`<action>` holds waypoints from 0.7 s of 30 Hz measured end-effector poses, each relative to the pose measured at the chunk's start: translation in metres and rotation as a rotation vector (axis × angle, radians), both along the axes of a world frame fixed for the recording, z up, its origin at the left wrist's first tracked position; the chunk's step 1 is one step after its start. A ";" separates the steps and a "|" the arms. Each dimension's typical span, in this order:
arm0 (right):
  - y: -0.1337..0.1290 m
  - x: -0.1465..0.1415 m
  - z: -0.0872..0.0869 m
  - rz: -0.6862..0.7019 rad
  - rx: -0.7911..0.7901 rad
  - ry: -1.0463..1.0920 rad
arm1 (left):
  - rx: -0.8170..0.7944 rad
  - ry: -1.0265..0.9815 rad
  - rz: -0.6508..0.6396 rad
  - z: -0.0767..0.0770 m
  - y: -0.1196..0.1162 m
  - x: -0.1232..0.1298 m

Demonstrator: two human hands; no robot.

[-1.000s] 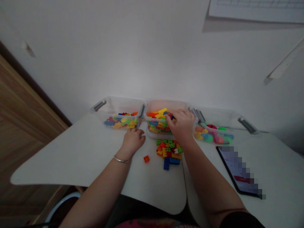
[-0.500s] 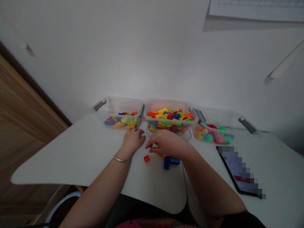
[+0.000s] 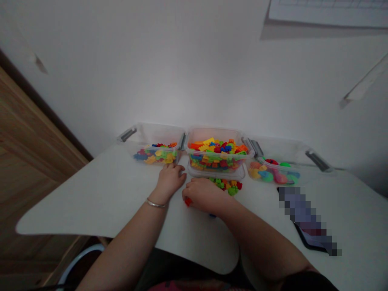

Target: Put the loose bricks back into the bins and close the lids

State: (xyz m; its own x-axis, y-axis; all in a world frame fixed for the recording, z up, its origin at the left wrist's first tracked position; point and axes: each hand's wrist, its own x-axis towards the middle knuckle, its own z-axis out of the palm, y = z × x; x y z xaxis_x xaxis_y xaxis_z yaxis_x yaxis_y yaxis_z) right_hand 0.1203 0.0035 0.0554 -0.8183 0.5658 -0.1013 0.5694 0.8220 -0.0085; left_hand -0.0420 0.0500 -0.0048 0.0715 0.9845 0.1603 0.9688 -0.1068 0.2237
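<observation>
1. I see the left bin (image 3: 157, 133) beyond the grip and to its left: clear plastic, grey latches, with small colored pieces (image 3: 154, 155) inside.
2. I see the right bin (image 3: 303, 158) beyond the grip and to its right, holding rounded pieces (image 3: 268, 174) in pink, green and blue.
3. Right of the grip, nearer me, lies a tablet (image 3: 307, 226) on the desk, its screen pixelated.
4. The white desk (image 3: 79, 202) runs out left of the grip, with a curved edge.
5. Behind everything stands a white wall (image 3: 194, 72).
6. Far left of the grip, I can make out a wood panel (image 3: 30, 141).
7. High up on the right, well beyond the grip, hangs a gridded sheet (image 3: 324, 10).
</observation>
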 end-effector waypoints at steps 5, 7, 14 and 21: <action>0.004 0.014 0.021 -0.017 -0.016 0.120 | 0.010 0.003 -0.009 -0.001 0.001 0.000; 0.009 0.031 0.034 -0.065 0.030 0.227 | 0.010 0.005 -0.014 -0.001 0.001 0.000; 0.039 0.093 0.050 -0.492 0.467 0.775 | 0.013 0.005 -0.008 -0.003 0.002 -0.002; 0.067 0.104 0.028 -0.787 0.642 1.102 | 0.014 0.012 -0.012 -0.003 0.002 -0.002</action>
State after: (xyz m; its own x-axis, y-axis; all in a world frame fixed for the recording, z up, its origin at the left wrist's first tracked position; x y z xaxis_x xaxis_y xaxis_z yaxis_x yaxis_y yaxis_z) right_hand 0.2241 0.0703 0.0831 0.2103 0.5938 0.7766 0.8040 0.3469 -0.4830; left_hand -0.0440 0.0519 -0.0082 0.0855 0.9811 0.1736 0.9700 -0.1218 0.2106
